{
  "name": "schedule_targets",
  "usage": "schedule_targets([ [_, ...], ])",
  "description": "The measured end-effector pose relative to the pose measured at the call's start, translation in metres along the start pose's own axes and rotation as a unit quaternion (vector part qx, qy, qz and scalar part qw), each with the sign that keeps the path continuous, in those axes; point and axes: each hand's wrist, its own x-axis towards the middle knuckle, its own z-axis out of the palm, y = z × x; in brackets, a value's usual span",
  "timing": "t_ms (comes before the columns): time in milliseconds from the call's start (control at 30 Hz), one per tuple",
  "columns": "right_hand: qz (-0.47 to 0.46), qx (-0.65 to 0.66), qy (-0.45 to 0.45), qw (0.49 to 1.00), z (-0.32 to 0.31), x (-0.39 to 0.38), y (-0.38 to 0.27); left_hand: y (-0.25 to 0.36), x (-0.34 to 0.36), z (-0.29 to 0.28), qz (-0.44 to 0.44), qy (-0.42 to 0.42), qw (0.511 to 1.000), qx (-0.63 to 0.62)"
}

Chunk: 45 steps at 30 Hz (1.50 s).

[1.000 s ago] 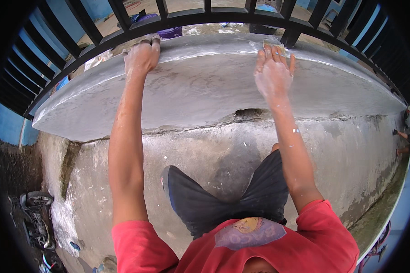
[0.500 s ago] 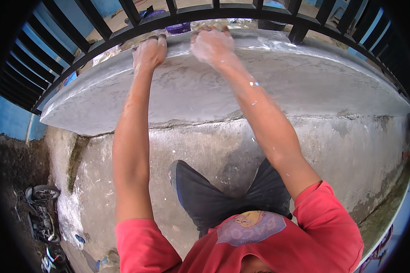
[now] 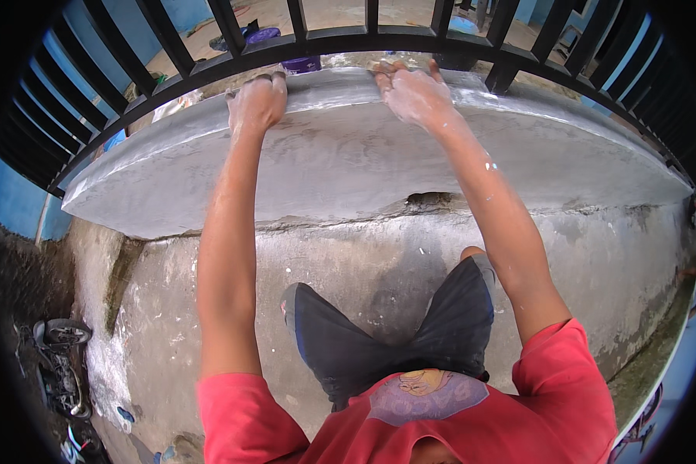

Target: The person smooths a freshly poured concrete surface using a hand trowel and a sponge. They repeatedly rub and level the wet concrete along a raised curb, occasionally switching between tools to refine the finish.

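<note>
A curved ledge (image 3: 329, 155) of smooth grey cement runs across in front of me, below black railings. My left hand (image 3: 257, 102), coated in pale dust, lies on its top edge left of centre with the fingers bent over the rim. Farther right, my right hand (image 3: 416, 94) is pressed on the same edge, its fingers reaching forward and apart across the top. White dust covers this hand too, and white specks dot the forearm. I see no tool in either hand, though both palms and the undersides of the fingers are hidden.
Black railings (image 3: 329, 40) arch close beyond the ledge. Behind them sits a purple tub (image 3: 301, 65). Under the ledge, a rough concrete wall (image 3: 340, 263) has a dark gap (image 3: 431, 201) at its top. A motorcycle (image 3: 62, 363) stands at the lower left.
My right hand has slid to the right along the ledge's top edge, away from the left hand. The left hand stays at about the same spot; the view has shifted slightly.
</note>
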Motion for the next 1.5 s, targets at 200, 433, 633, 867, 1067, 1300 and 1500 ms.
schedule_targets([
  [200, 0.008, 0.028, -0.202, 0.979, -0.003, 0.046, -0.040, 0.006, 0.003, 0.001, -0.009, -0.029, 1.000, -0.002],
  [433, 0.023, 0.048, -0.192, 0.980, -0.011, 0.026, -0.039, 0.003, -0.001, 0.002, -0.017, -0.016, 1.000, 0.008],
  [633, -0.064, 0.078, -0.064, 0.993, 0.011, -0.012, -0.025, -0.011, -0.003, 0.003, -0.024, -0.013, 1.000, 0.004],
  [867, 0.001, 0.003, -0.251, 0.968, -0.027, 0.031, -0.083, 0.006, 0.003, -0.003, -0.023, -0.012, 1.000, -0.012],
  [1067, -0.035, 0.022, -0.166, 0.985, -0.029, -0.013, -0.062, 0.009, -0.001, -0.006, -0.030, -0.029, 0.999, 0.020],
  [1300, -0.048, 0.050, -0.129, 0.989, -0.025, -0.034, -0.080, -0.014, -0.001, 0.002, -0.043, -0.019, 0.999, 0.013],
  [1500, 0.075, -0.013, -0.105, 0.992, -0.023, -0.015, -0.063, 0.014, 0.001, 0.001, -0.019, -0.011, 1.000, 0.007],
])
